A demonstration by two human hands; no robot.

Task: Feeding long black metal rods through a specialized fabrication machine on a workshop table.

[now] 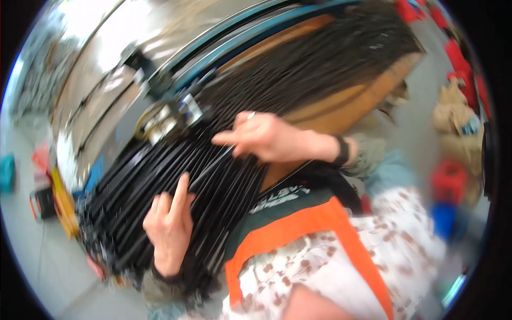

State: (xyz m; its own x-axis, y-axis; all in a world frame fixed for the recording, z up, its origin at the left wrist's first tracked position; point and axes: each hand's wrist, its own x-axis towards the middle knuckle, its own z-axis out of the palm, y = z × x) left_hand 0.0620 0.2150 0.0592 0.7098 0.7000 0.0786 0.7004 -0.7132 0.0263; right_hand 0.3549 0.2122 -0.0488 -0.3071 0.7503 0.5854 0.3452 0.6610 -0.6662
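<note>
A thin dark rod (210, 167) spans slantwise between my two hands, over a wide heap of long black rods (144, 186). My left hand (169, 221) is closed at its lower left end, with the index finger stretched out along it. At the upper right end my right hand (264, 137), with a ring and a dark wristband, pinches the rod while its index finger points left. Blur hides exactly how the fingertips grip. Just beyond my hands stands a small metal fixture with a yellowish round part (157, 121).
More black rods (341, 50) lie to the far right on brown cardboard (330, 104). A blue rail (213, 50) runs along the back. At left, a yellow object (63, 202) and a black-and-orange box (42, 204) are on the floor. A red object (448, 181) stands at right.
</note>
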